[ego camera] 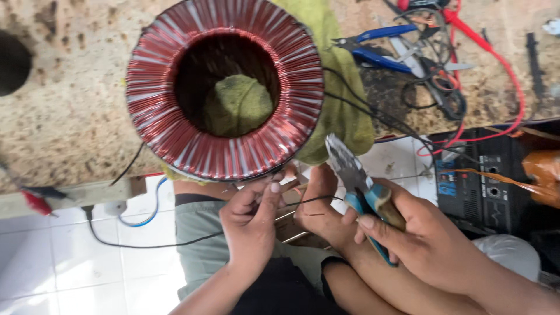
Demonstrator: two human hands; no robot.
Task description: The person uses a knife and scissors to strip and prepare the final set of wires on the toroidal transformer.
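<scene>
Resting on a yellow-green cloth (344,111) at the edge of a speckled stone worktop (70,116), a large toroidal coil (224,90) wound in reddish-copper enamelled wire stands with its open core facing up, the cloth showing through the hole; the padding appears to keep the windings off the rough stone, and the overhang brings the coil's lower rim within reach of the hands below it. The winding looks tight and even, with pale strips of tape or insulation spaced regularly around the ring and thin dark lead wires (361,105) trailing from its right side. Just under the coil, the left hand (251,224) is closed, its fingertips pinching a fine dark wire (318,200) that runs across toward the right hand. The right hand (423,239), below and to the right of the coil, grips combination pliers (359,184) by their blue-and-yellow handles, the steel nose pointing up at the coil's rim, seemingly held ready beside the pinched wire. To the right of the coil on the worktop lie blue-handled pliers (379,49), scissors and red test leads (496,64); lower right of it sits a black electronic unit (490,186).
</scene>
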